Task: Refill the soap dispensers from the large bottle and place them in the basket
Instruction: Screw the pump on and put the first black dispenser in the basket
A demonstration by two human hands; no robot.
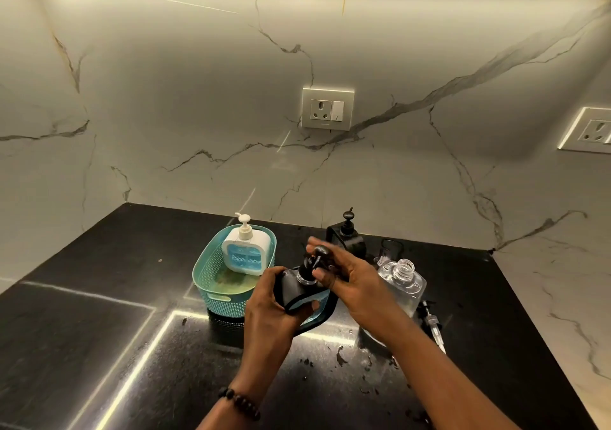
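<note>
Left hand [269, 300]: closed around the body of a black-framed dispenser [307, 300], which is held tilted above the surface; beaded bracelet [239, 403] worn on the wrist.
Right hand [344, 277]: fingers curled on the black pump head [315, 257] at the neck of the held dispenser; pump is pinched at the top, exact grip partly hidden.
Held dispenser: black frame, blue liquid seen in the lower part, clear neck visible under the pump.
Basket [211, 274]: teal, perforated, set on the surface just left of the hands.
White dispenser [246, 247]: stood upright inside the basket at its far end, white pump on top, blue liquid seen through the front.
Second black dispenser [347, 234]: stood upright on the surface behind the right hand, pump fitted.
Large bottle [401, 284]: clear, cap off, neck open, placed on the surface to the right of the hands, partly hidden by the right forearm.
Loose pump [433, 323]: laid on the surface just beside the large bottle, on its right.
Surface [99, 314]: black, glossy, wet spots seen near the front of the hands.
Wall socket [327, 108]: mounted on the marble wall behind.
</note>
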